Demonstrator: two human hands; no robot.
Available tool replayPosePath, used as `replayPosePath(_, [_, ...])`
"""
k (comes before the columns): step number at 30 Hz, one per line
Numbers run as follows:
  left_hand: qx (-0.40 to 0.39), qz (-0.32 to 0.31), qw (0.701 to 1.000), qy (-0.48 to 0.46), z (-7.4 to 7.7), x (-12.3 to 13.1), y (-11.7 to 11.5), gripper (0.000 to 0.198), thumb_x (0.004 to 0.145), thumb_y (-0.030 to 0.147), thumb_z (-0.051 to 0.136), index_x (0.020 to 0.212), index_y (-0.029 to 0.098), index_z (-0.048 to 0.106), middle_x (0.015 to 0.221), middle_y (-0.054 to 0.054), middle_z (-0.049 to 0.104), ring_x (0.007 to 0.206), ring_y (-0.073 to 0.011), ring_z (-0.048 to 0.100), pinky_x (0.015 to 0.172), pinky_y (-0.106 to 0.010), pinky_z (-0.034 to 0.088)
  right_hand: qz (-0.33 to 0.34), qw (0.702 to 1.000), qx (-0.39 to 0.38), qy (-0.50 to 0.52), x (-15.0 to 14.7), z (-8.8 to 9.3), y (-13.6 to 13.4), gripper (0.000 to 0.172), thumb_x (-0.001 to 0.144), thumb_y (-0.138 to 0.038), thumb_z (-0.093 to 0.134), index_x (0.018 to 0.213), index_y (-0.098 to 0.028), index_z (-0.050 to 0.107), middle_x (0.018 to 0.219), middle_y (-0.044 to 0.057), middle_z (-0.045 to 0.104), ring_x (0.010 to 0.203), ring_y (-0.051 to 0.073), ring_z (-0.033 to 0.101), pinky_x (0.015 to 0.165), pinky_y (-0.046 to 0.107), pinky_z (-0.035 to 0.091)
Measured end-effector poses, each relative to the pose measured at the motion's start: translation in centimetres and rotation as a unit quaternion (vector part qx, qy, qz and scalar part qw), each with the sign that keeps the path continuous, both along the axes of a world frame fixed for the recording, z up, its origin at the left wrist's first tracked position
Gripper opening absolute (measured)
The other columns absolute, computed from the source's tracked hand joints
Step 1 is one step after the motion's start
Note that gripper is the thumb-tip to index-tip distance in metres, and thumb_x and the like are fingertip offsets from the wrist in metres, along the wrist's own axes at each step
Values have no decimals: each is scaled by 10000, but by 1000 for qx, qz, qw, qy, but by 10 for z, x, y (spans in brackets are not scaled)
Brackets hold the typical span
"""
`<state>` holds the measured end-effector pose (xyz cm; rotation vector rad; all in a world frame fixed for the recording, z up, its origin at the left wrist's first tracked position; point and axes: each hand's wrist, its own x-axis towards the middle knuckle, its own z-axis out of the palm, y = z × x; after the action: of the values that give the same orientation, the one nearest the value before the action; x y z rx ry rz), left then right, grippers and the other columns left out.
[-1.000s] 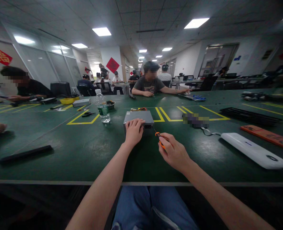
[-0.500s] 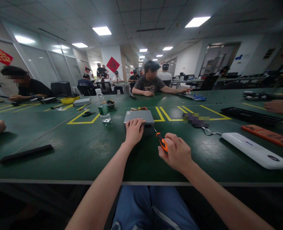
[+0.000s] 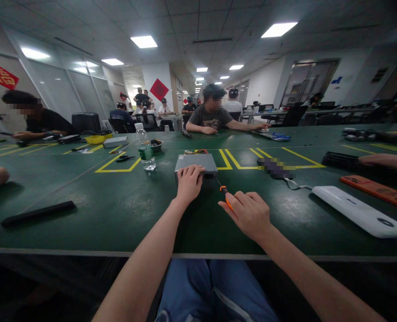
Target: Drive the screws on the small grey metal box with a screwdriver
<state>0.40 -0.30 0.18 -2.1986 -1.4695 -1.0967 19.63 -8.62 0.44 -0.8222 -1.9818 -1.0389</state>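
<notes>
Green table (image 3: 84, 197) lies under both your hands, with a long white device (image 3: 359, 210) well to the right of your right hand (image 3: 248, 212). Your left hand (image 3: 189, 182) lies palm-down on the near edge of the grey metal box (image 3: 195, 161), fingers draped over its top, not clamped; a water bottle (image 3: 145, 150) stands further left. Your right hand, apart from the left, is closed around the orange screwdriver (image 3: 224, 190), whose shaft points at the box's near right corner.

Bright ceiling panels (image 3: 143, 41) light an open office with glass partitions (image 3: 67, 96) on the left, a white pillar (image 3: 147, 76), black chairs (image 3: 86, 122) and long green benches (image 3: 84, 197).
</notes>
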Motion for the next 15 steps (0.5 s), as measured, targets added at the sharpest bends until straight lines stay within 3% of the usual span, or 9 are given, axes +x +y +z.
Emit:
replayPosePath(5, [-2, 2, 1000, 2, 1, 1, -1, 273, 859, 171, 457, 1099, 275, 538, 1214, -9, 583, 1160, -190, 470, 970, -390, 265, -6, 1000, -1, 10, -3, -4, 1, 128, 858, -249, 535, 883, -135, 586, 638, 0, 570, 550, 115, 486, 612, 276, 322])
replayPosePath(11, [-1, 0, 1000, 0, 1, 0, -2, 280, 845, 176, 474, 1099, 274, 538, 1215, -9, 579, 1164, -192, 464, 979, -387, 262, -6, 1000, 6, 24, -1, -3, 5, 244, 853, -296, 565, 647, -174, 512, 508, -42, 492, 479, 94, 439, 575, 263, 303])
replayPosePath(15, [-2, -2, 1000, -1, 0, -1, -1, 280, 847, 184, 476, 1104, 274, 536, 1212, -10, 579, 1163, -193, 463, 977, -387, 263, 3, 999, 8, 37, -1, 2, 4, 228, 852, -264, 564, 652, -175, 500, 518, -40, 500, 484, 96, 447, 574, 262, 310])
